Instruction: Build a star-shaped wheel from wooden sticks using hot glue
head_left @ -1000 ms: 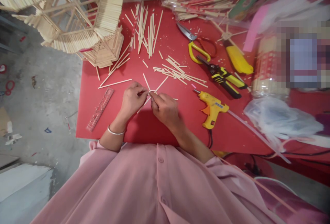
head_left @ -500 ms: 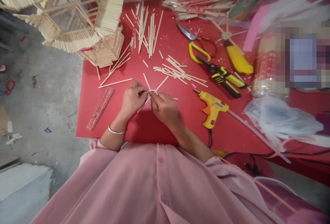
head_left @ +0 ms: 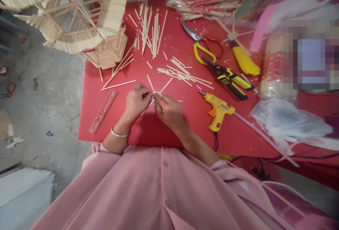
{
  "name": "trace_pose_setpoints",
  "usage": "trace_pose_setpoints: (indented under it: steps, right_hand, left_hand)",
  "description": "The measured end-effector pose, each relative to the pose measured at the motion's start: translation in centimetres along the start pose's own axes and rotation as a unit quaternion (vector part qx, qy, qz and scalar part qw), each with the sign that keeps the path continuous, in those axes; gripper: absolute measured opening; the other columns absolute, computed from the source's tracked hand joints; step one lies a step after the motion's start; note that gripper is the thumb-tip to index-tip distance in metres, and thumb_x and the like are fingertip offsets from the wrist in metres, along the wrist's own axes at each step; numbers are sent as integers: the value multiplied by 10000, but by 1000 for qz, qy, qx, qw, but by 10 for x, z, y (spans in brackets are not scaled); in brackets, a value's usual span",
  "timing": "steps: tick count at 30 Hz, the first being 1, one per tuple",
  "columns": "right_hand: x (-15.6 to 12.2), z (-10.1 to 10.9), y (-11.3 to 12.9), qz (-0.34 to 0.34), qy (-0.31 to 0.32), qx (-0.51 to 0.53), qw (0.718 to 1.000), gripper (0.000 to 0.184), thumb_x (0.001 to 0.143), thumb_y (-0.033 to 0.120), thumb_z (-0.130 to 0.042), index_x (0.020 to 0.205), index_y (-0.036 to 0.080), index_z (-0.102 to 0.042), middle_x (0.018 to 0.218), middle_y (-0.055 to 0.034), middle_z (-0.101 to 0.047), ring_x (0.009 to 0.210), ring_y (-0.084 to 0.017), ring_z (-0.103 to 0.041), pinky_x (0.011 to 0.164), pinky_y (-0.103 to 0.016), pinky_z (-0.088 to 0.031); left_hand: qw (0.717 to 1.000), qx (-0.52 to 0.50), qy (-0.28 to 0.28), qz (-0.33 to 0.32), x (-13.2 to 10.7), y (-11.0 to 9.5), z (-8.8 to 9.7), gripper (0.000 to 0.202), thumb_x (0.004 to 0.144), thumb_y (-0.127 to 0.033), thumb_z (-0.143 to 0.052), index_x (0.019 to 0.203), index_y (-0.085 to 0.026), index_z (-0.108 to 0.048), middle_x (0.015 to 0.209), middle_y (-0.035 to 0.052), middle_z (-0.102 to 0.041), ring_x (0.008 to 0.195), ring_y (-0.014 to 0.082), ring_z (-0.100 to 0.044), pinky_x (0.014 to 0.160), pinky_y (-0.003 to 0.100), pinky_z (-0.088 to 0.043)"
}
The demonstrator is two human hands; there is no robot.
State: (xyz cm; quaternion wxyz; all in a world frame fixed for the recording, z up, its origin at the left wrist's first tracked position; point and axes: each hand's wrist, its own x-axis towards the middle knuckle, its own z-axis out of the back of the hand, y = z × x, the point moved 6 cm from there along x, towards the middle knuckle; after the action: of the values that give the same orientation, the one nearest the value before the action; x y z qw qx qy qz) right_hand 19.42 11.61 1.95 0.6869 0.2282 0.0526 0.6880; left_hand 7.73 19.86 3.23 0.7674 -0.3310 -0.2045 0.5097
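Between my hands is a small frame of thin wooden sticks (head_left: 166, 86), with sticks pointing outward from a joined middle. My left hand (head_left: 137, 101) pinches the frame's left side with thumb and forefinger. From the other side my right hand (head_left: 169, 110) is closed on it, fingertips close to the left ones. The fingers hide much of the frame's middle and lower part. Just beyond lies a loose pile of cut sticks (head_left: 182, 73). A single stick (head_left: 118, 85) rests left of my left hand, above a clear ruler (head_left: 103, 112).
A yellow glue gun (head_left: 218, 110) lies to the right, its cord trailing off the front edge. Behind it are black-and-yellow pliers (head_left: 227, 78) and yellow-handled scissors (head_left: 197, 43). A large stick-built model (head_left: 111, 46) stands at the back left. Plastic bags (head_left: 286, 120) crowd the right side.
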Motion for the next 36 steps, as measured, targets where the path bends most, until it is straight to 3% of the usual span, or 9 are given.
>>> trace_pose_setpoints:
  steps: [36]
  right_hand:
    - [-1, 3, 1, 9, -15, 1, 1000, 373, 1050, 268, -407, 1209, 191, -736, 804, -60, -707, 780, -173, -602, 688, -312, -341]
  left_hand:
    - [1000, -3, 4, -8, 0, 3, -1, 149, 858, -200, -627, 744, -195, -722, 863, 31, -663, 739, 140, -600, 702, 273, -485]
